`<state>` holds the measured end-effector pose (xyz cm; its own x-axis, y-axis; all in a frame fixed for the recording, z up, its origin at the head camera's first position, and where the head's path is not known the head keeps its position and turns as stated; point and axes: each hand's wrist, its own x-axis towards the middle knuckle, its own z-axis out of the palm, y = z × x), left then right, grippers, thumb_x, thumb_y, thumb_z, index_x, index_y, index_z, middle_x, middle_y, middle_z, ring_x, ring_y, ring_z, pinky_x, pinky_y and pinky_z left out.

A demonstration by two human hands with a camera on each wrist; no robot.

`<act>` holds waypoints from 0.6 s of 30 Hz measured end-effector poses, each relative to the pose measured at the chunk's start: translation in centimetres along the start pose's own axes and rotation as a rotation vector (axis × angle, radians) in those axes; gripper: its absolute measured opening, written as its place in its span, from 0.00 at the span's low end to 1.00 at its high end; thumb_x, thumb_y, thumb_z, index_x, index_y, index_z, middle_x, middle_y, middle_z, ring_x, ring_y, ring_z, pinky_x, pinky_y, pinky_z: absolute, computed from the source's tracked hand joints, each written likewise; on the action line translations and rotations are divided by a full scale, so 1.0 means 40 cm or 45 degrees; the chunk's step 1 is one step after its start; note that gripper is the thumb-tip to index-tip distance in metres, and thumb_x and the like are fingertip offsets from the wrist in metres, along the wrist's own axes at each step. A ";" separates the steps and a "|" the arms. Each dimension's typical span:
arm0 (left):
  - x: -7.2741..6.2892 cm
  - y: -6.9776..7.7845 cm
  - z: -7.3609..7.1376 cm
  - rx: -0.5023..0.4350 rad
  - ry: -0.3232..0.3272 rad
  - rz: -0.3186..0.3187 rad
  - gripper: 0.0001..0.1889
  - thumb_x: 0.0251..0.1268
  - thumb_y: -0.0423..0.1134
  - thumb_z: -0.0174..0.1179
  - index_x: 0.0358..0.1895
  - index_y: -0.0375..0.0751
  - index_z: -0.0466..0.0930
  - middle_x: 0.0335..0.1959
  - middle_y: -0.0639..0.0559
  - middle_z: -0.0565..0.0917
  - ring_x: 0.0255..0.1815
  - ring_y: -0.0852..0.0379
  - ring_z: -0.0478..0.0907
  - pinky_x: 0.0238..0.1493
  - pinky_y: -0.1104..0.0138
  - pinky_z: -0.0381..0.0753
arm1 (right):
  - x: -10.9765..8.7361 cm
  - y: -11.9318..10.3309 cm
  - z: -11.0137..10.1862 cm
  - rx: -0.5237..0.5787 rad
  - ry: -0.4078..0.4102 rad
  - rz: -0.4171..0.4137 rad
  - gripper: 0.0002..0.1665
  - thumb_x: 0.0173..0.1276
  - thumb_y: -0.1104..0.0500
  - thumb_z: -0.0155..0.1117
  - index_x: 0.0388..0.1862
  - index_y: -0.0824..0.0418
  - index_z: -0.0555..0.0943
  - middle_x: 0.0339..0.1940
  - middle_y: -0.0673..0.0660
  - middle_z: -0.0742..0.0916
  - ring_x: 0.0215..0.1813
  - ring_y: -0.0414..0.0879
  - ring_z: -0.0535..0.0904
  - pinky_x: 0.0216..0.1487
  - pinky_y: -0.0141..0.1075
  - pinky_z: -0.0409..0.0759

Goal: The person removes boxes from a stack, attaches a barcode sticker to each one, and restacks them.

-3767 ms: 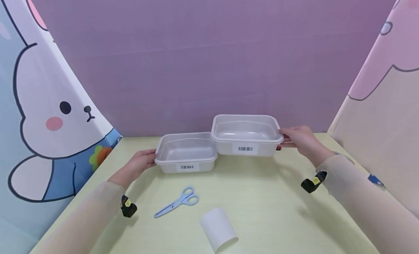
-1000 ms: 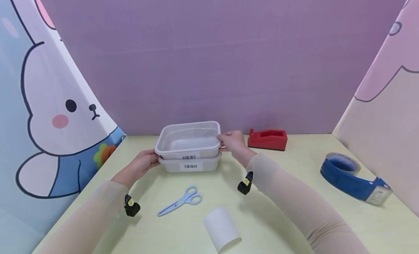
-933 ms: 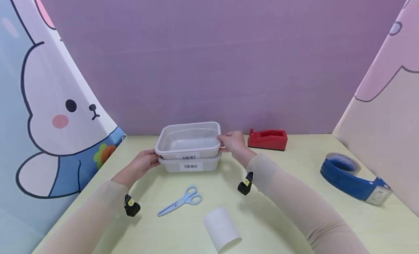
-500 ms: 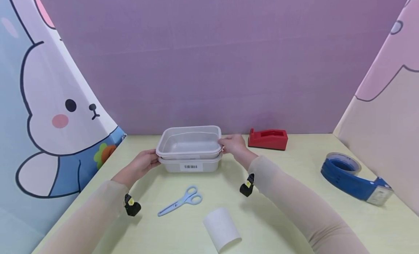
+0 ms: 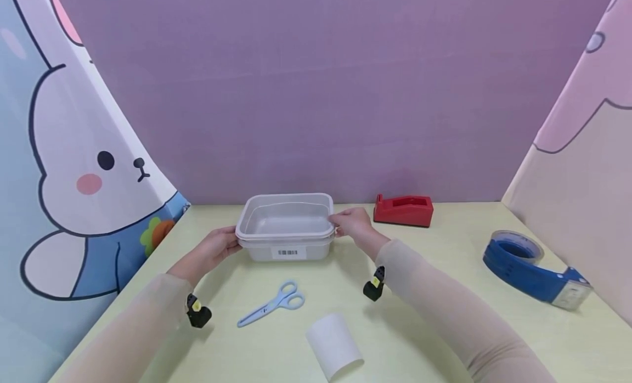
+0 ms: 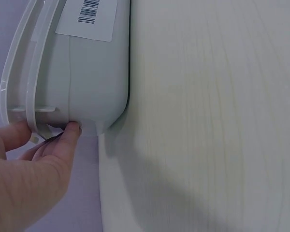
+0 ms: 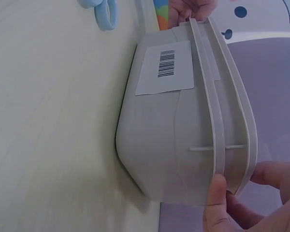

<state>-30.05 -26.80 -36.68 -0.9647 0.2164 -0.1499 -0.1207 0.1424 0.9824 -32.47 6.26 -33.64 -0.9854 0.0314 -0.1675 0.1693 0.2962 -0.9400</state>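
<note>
Two whitish plastic containers are nested near the back of the table. The upper container (image 5: 286, 217) sits deep in the lower container (image 5: 259, 253), their rims a narrow gap apart in the right wrist view. A barcode label (image 5: 288, 253) shows on the lower one's front. At the left end, my left hand (image 5: 215, 246) grips the rim area, thumb near the upper rim and a fingertip pressed to the wall below. My right hand (image 5: 356, 224) pinches the right end at the rims, with fingers (image 7: 216, 193) at the lower rim.
Pale blue scissors (image 5: 274, 303) lie in front of the containers, and a curled white paper piece (image 5: 334, 344) lies nearer me. A red tape dispenser (image 5: 403, 211) stands at the back right. Farther right is a blue tape gun (image 5: 530, 270). A purple wall (image 5: 345, 97) backs the table.
My right hand has brought the upper container left from beside the other one and lowered it inside, the rims closing together. My left hand has stayed at the lower container's left end.
</note>
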 end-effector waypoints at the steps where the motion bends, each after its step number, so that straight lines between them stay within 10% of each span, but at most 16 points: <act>1: 0.001 -0.001 0.000 0.000 0.003 -0.001 0.26 0.78 0.30 0.33 0.74 0.24 0.42 0.75 0.27 0.49 0.76 0.35 0.49 0.75 0.51 0.57 | 0.000 0.001 0.000 0.004 0.001 0.001 0.17 0.64 0.58 0.67 0.49 0.68 0.82 0.44 0.62 0.87 0.28 0.42 0.80 0.40 0.33 0.87; 18: -0.017 0.053 -0.033 0.074 0.052 -0.049 0.28 0.80 0.37 0.37 0.76 0.30 0.44 0.77 0.34 0.51 0.77 0.40 0.52 0.76 0.53 0.58 | -0.011 -0.009 -0.078 -0.032 -0.104 -0.052 0.22 0.70 0.55 0.61 0.58 0.67 0.78 0.53 0.65 0.85 0.51 0.56 0.84 0.51 0.38 0.86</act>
<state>-29.97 -27.91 -34.35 -0.9686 0.1702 -0.1814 -0.1450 0.2059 0.9678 -32.15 9.10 -32.30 -0.9863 -0.0593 -0.1537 0.1271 0.3197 -0.9390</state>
